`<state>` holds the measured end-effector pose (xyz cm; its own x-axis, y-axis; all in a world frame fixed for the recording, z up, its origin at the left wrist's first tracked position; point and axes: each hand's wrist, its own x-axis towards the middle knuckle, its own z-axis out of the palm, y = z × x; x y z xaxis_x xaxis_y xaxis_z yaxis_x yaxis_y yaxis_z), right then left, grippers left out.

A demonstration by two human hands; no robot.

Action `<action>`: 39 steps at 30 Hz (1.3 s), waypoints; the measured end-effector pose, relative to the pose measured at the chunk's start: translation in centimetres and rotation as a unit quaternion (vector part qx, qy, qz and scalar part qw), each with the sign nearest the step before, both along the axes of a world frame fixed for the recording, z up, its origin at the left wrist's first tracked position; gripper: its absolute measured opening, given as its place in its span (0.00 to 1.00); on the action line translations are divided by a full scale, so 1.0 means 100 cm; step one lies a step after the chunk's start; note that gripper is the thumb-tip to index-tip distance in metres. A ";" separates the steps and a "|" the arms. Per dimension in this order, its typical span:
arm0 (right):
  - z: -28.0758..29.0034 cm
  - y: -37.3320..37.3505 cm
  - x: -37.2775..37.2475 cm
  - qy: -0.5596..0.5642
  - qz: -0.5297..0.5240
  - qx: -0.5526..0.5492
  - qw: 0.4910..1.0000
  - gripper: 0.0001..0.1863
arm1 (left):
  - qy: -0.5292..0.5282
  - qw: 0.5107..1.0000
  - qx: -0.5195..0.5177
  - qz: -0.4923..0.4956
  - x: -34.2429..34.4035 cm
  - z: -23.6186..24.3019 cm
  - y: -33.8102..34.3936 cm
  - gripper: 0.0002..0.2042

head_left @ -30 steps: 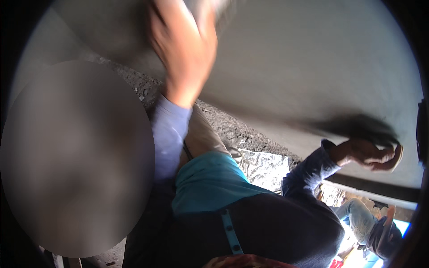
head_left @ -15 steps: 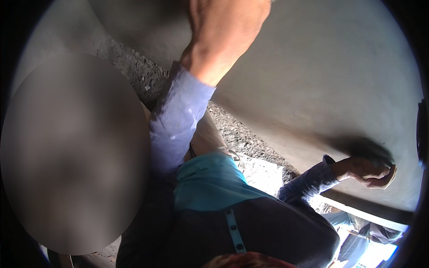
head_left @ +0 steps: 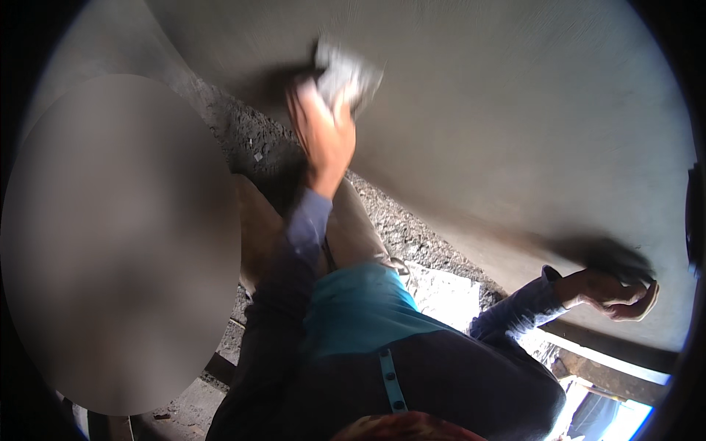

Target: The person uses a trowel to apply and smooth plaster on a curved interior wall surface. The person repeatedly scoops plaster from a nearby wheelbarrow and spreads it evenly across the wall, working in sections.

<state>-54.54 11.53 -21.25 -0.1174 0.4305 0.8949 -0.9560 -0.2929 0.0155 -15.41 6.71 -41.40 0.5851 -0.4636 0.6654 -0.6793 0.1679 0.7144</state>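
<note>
My left hand (head_left: 327, 132) is stretched up against a smooth grey plastered wall (head_left: 471, 110). Its fingers are wrapped round a pale grey, flat, angular piece (head_left: 346, 77), blurred by motion, whose exact kind I cannot make out. The piece lies against the wall surface, with a dark shadow beside it. Off to the right, my right hand (head_left: 607, 294) is held close to the wall with its fingers curled in. Whatever may be in that hand is hidden, and its shadow falls on the wall just above.
Rough, rubbly ground (head_left: 401, 213) runs along the wall's foot, with a bright white patch (head_left: 448, 298) beside my legs. A blurred oval (head_left: 121, 242) hides much of the left side. A pale ledge (head_left: 610, 356) and bright daylight show at the lower right.
My left hand has come down from the top edge toward my body, bringing the grey piece into view. My right hand has stayed nearly in place, still curled.
</note>
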 end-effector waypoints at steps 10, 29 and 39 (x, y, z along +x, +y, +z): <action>0.002 -0.012 -0.001 0.007 0.042 -0.011 0.999 0.18 | 0.082 0.988 0.126 -0.027 -0.012 -0.160 0.034 0.25; 0.006 -0.009 0.010 -0.011 0.102 -0.016 0.995 0.16 | 0.051 0.994 0.091 -0.024 0.012 -0.141 0.017 0.24; 0.005 -0.002 -0.001 -0.028 0.104 -0.025 0.994 0.15 | -0.106 0.987 -0.113 0.034 0.042 0.150 -0.026 0.19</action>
<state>-54.65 11.36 -20.79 -0.2573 0.4351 0.8629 -0.8742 -0.4853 -0.0160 -11.25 4.11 -26.44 0.4470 -0.2538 0.8578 -0.8245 0.2552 0.5051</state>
